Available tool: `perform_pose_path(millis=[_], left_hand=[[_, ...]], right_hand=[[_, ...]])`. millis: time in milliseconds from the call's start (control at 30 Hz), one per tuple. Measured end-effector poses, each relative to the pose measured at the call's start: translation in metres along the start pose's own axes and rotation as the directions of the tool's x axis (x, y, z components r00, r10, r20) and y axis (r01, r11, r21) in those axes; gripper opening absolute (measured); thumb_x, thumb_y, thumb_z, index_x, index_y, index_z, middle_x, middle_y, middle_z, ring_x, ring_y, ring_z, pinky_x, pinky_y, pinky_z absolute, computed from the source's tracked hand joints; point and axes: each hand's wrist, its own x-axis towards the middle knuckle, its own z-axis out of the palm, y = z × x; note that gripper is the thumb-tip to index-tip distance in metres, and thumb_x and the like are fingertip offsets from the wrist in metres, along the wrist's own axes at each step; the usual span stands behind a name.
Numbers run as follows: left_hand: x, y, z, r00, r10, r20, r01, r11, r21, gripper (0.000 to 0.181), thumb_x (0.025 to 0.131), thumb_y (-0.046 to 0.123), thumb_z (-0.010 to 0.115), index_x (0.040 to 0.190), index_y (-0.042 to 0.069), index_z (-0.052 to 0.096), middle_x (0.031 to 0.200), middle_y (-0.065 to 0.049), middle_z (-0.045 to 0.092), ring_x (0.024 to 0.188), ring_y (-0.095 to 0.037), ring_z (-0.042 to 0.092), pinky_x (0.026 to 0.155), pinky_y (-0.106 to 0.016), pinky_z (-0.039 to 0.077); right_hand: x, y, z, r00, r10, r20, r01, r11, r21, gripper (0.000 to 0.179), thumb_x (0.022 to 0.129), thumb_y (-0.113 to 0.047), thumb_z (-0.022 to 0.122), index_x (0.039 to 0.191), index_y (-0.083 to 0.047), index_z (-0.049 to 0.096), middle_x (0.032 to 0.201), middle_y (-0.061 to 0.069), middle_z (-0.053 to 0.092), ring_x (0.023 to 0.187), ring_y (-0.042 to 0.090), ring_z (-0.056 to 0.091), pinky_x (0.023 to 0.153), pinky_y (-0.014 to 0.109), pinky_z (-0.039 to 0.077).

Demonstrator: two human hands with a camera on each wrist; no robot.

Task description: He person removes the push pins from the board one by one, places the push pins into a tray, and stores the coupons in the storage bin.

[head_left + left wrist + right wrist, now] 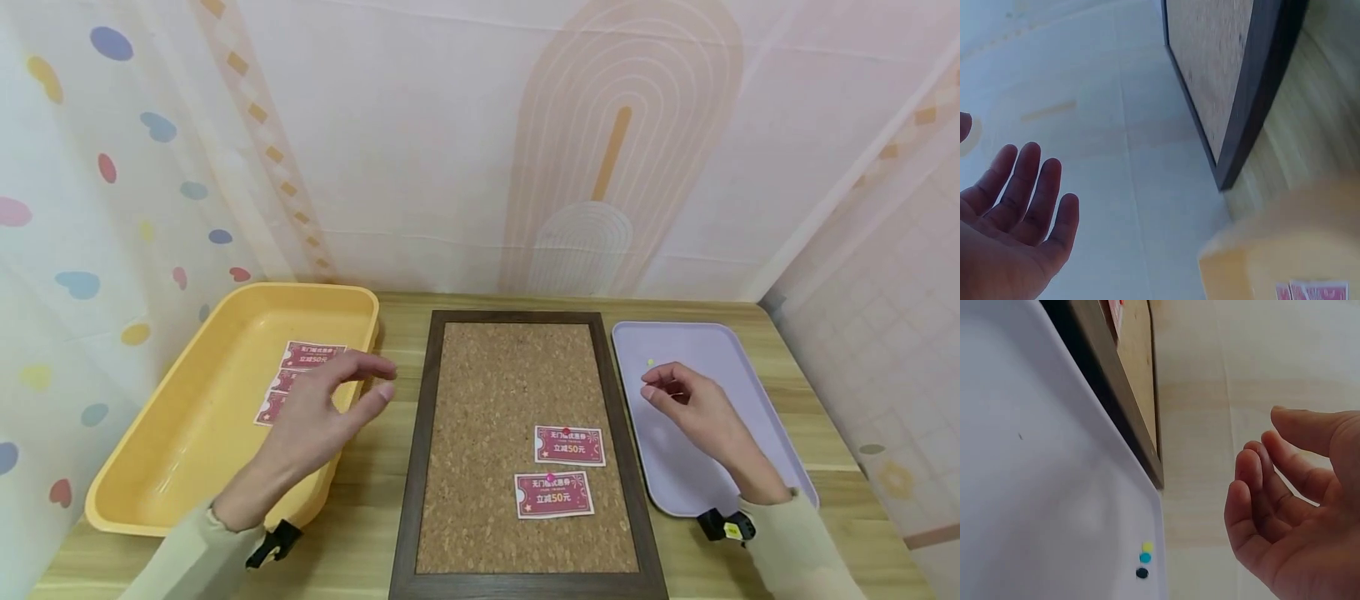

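My left hand (324, 412) hovers over the right rim of the yellow basin (180, 417), fingers relaxed and holding nothing. It partly covers several red-and-white coupons (311, 354) lying in the basin. My right hand (701, 412) hangs above the lilac tray (682, 479), its fingers loosely bent, thumb apart and nothing between them. Small yellow (1147, 547), blue (1145, 557) and black (1142, 573) pins lie in the tray. On the framed cork board (517, 375), an upper coupon (570, 450) carries a red pin (566, 431); a lower coupon (555, 500) carries a pink pin (551, 478).
The dark frame (420, 450) of the board stands between basin and tray on a wooden table (360, 500). A patterned curtain (420, 167) hangs behind the table and along both sides. Black wrist cameras (273, 543) are strapped at both sleeves.
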Motion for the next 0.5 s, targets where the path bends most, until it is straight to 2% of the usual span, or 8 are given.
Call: perform_pose_path(millis=[167, 267, 500], left_hand=[[0.004, 0.006, 0.019, 0.998, 0.029, 0.058, -0.027, 0.999, -0.034, 0.02, 0.097, 0.023, 0.072, 0.115, 0.015, 0.073, 0.113, 0.005, 0.073, 0.107, -0.018, 0.065, 0.096, -0.05, 0.049], [0.005, 0.009, 0.031, 0.995, 0.046, 0.085, -0.041, 0.997, -0.058, 0.022, 0.096, 0.024, 0.072, 0.116, 0.016, 0.073, 0.113, 0.006, 0.073, 0.107, -0.018, 0.066, 0.094, -0.051, 0.051], [0.005, 0.016, 0.057, 0.983, 0.074, 0.166, -0.057, 0.993, -0.104, 0.026, 0.096, 0.023, 0.072, 0.119, 0.01, 0.07, 0.113, 0.001, 0.072, 0.104, -0.017, 0.066, 0.094, -0.044, 0.054]], right_hand=[[-0.002, -0.008, 0.007, 1.0, 0.008, 0.022, -0.008, 1.0, 0.02, 0.015, 0.098, -0.008, 0.07, 0.11, 0.001, 0.068, 0.094, 0.005, 0.069, 0.082, 0.014, 0.061, 0.072, 0.024, 0.051], [-0.003, -0.011, 0.012, 1.0, 0.008, 0.028, -0.008, 1.0, 0.023, 0.012, 0.098, -0.008, 0.071, 0.108, -0.002, 0.069, 0.094, 0.003, 0.07, 0.083, 0.014, 0.061, 0.072, 0.024, 0.052], [-0.005, -0.017, 0.022, 0.996, 0.009, 0.094, -0.011, 1.0, 0.023, 0.013, 0.099, -0.013, 0.072, 0.11, -0.006, 0.07, 0.094, -0.001, 0.07, 0.083, 0.014, 0.062, 0.07, 0.027, 0.052]])
